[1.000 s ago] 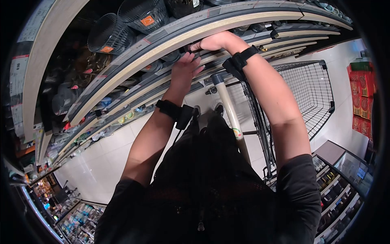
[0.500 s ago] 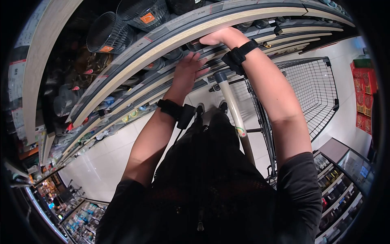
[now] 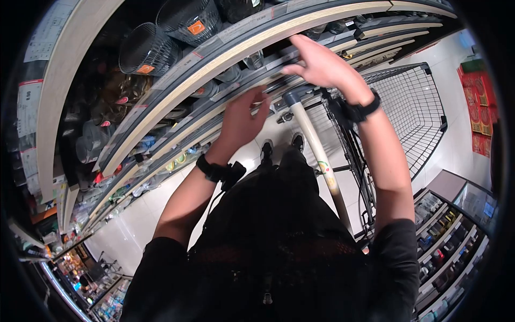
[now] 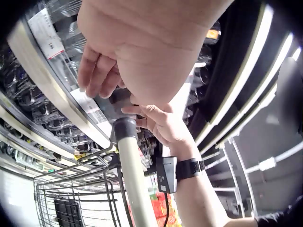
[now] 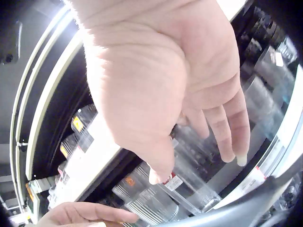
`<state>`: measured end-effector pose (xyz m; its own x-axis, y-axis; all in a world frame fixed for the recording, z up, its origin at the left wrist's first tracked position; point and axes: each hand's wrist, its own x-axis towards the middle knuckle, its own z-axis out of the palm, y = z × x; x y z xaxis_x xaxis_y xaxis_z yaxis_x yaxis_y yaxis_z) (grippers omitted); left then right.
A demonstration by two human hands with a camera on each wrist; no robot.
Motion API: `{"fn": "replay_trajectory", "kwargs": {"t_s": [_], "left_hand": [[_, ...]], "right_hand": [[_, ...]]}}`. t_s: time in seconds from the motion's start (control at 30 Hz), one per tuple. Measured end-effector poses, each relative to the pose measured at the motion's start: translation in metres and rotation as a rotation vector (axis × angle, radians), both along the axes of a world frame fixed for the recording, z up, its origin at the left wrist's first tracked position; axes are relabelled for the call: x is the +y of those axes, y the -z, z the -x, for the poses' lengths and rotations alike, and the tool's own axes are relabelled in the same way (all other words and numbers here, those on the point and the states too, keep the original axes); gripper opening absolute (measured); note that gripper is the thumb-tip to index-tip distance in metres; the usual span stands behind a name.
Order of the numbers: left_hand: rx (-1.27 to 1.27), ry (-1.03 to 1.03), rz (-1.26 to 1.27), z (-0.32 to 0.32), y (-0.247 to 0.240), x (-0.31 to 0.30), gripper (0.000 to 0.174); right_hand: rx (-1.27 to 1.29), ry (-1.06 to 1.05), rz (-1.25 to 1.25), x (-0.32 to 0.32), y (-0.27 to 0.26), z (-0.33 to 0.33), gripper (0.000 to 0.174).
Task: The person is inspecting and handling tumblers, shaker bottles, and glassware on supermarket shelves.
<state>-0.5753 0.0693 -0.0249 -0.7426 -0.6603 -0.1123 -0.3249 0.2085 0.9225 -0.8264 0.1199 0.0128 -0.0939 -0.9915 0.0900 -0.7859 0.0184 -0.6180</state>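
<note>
Reaching in under the pale edge of a store shelf (image 3: 230, 55), a person in dark clothes has the right hand (image 3: 323, 65) open, its thumb spread away from the extended fingers, and the left hand (image 3: 244, 117) beside it, open with fingers loosely bent. Below the right hand, a clear glass (image 5: 191, 182) with a small label is on a lower shelf beside a ribbed glass (image 5: 154, 207) (whether a fingertip touches either, I cannot tell). A black wire shopping cart (image 3: 410, 115) with a thick cream handle (image 3: 311, 134) stands close by the person's legs.
</note>
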Motion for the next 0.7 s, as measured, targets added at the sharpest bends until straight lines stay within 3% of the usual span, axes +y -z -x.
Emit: {"fn": "replay_trajectory", "kwargs": {"t_s": [0.07,0.1,0.13,0.2,0.3,0.33,0.47,0.5,0.57,0.63,0.67,0.7], "left_hand": [[0.125,0.113,0.642,0.0,-0.013,0.007,0.032],[0.227,0.135,0.712,0.007,-0.021,0.013,0.027],[0.248,0.147,0.713,0.015,-0.032,0.017,0.027],[0.363,0.405,0.813,0.028,-0.05,0.025,0.022],[0.395,0.608,0.805,0.047,-0.043,0.035,0.025],[0.366,0.712,0.821,0.054,-0.041,0.038,0.027],[0.263,0.972,0.851,0.072,-0.006,0.049,0.041],[0.079,1.084,0.908,0.074,-0.012,0.052,0.047],[0.153,1.083,0.89,0.079,-0.007,0.052,0.053],[0.17,1.131,0.874,0.088,-0.01,0.052,0.056],[0.086,1.169,0.844,0.093,-0.015,0.052,0.058],[-0.003,1.206,0.818,0.098,-0.018,0.053,0.061]], "right_hand": [[-0.004,0.117,-0.011,0.045,-0.017,-0.001,0.08],[0.003,0.153,0.016,0.068,-0.02,0.002,0.079],[-0.021,0.223,-0.022,0.092,-0.03,0.0,0.075],[-0.069,0.407,-0.093,0.143,-0.048,-0.007,0.066],[-0.043,0.663,-0.233,0.214,-0.085,-0.035,0.05],[-0.046,0.735,-0.168,0.238,-0.088,-0.05,0.046],[-0.165,1.174,-0.189,0.31,-0.078,-0.131,0.035],[-0.187,1.267,-0.258,0.323,-0.066,-0.151,0.036],[-0.166,1.392,-0.353,0.341,-0.031,-0.194,0.035],[-0.076,1.441,-0.406,0.336,-0.006,-0.23,0.039],[0.266,1.386,-0.332,0.338,0.018,-0.238,0.039],[0.345,1.411,-0.326,0.337,0.029,-0.239,0.037]]}}
